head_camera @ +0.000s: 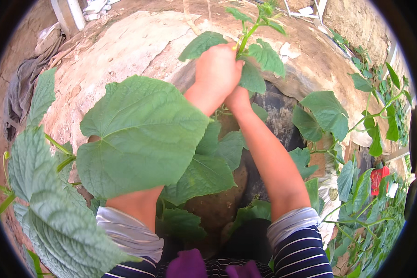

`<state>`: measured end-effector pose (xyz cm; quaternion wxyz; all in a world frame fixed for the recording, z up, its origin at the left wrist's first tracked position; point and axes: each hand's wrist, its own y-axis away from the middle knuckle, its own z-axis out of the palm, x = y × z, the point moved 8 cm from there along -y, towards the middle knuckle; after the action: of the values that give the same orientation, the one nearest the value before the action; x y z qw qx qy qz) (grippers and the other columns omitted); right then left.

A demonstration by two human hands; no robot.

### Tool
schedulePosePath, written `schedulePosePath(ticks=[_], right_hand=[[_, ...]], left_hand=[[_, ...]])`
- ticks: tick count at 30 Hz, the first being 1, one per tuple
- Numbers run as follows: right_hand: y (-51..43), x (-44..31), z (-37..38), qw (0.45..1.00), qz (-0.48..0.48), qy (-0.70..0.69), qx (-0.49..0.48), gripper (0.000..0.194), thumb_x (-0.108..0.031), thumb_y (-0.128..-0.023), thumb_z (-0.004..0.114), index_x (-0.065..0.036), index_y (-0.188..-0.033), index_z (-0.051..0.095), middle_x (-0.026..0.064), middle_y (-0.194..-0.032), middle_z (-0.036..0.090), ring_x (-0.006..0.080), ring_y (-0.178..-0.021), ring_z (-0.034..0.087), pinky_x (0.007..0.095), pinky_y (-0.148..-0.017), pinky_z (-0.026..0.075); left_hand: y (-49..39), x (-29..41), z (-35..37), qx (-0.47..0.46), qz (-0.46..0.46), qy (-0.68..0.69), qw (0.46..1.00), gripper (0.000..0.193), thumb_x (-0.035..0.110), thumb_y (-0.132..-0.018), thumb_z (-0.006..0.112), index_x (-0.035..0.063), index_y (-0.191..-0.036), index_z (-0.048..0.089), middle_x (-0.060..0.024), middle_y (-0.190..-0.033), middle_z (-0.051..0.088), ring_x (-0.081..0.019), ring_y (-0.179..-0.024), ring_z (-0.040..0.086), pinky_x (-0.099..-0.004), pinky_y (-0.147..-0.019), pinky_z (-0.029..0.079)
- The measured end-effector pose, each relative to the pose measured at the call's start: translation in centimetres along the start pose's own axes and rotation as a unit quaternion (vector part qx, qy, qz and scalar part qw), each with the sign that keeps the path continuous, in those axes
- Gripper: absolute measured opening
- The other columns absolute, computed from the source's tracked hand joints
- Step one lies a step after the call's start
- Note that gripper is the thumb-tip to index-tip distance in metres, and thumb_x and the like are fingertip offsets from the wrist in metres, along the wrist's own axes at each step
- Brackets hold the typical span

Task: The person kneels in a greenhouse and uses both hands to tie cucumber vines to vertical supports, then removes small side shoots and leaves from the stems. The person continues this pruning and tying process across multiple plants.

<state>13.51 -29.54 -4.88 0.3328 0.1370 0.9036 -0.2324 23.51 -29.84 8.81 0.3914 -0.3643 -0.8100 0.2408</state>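
Both hands meet at the stem of a cucumber-like vine [246,40], whose leafy top rises above them. My left hand [218,67] is closed around the stem just below the upper leaves. Directly under it, my right hand [237,99] touches it from below; its fingers are mostly hidden behind my left hand and leaves. A large broad leaf [139,139] covers much of my left forearm. Another big leaf [62,215] lies close to the camera at the lower left.
Black plastic sheeting [276,114] lies on soil beyond my right forearm. More vines with leaves [326,111] stand at the right, near a red object [379,180]. A grey cloth [22,90] lies at the far left, beside a white post [69,15].
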Motion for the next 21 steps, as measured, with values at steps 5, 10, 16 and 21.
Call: schedulePosePath(ticks=[5, 10, 16, 21], right_hand=[[2.3, -2.6, -0.2, 0.978, 0.073, 0.064, -0.182, 0.031, -0.030, -0.083, 0.062, -0.006, -0.103, 0.066, 0.0160, -0.088, 0.067, 0.0305, -0.078, 0.062, 0.0389, -0.075, 0.049], [4.0, -8.2, -6.1, 0.921, 0.046, -0.279, -0.267, 0.024, -0.024, -0.090, 0.058, -0.001, -0.092, 0.065, 0.0079, -0.080, 0.067, 0.0161, -0.068, 0.064, 0.0317, -0.060, 0.052], [-1.4, -11.9, -15.8, 0.944, -0.196, -0.258, 0.064, 0.023, -0.014, -0.089, 0.057, 0.001, -0.105, 0.064, 0.0078, -0.093, 0.068, 0.0127, -0.082, 0.062, 0.0264, -0.076, 0.049], [-2.5, -11.4, -14.2, 0.965, -0.104, -0.241, -0.014, 0.026, -0.009, -0.090, 0.052, 0.000, -0.113, 0.061, 0.0089, -0.109, 0.062, 0.0122, -0.094, 0.057, 0.0241, -0.084, 0.044]], left_hand=[[-1.1, -2.6, 0.3, -0.015, -0.052, 0.001, 0.999, 0.016, 0.025, -0.074, 0.070, 0.0125, -0.084, 0.069, -0.0115, -0.078, 0.066, -0.0315, -0.077, 0.065, -0.0405, -0.069, 0.051], [-1.8, -5.2, -0.1, -0.028, -0.111, 0.057, 0.992, 0.020, 0.026, -0.075, 0.070, 0.0077, -0.084, 0.069, -0.0142, -0.079, 0.067, -0.0324, -0.077, 0.064, -0.0413, -0.069, 0.050], [-2.9, -6.1, 0.6, -0.079, -0.088, 0.082, 0.990, 0.031, 0.023, -0.082, 0.068, -0.0028, -0.097, 0.066, -0.0070, -0.075, 0.068, -0.0132, -0.052, 0.058, -0.0289, -0.053, 0.047], [-2.5, -5.8, 0.7, -0.131, -0.159, 0.177, 0.962, 0.029, 0.019, -0.084, 0.066, -0.0034, -0.103, 0.063, -0.0051, -0.076, 0.067, -0.0074, -0.048, 0.052, -0.0242, -0.049, 0.045]])
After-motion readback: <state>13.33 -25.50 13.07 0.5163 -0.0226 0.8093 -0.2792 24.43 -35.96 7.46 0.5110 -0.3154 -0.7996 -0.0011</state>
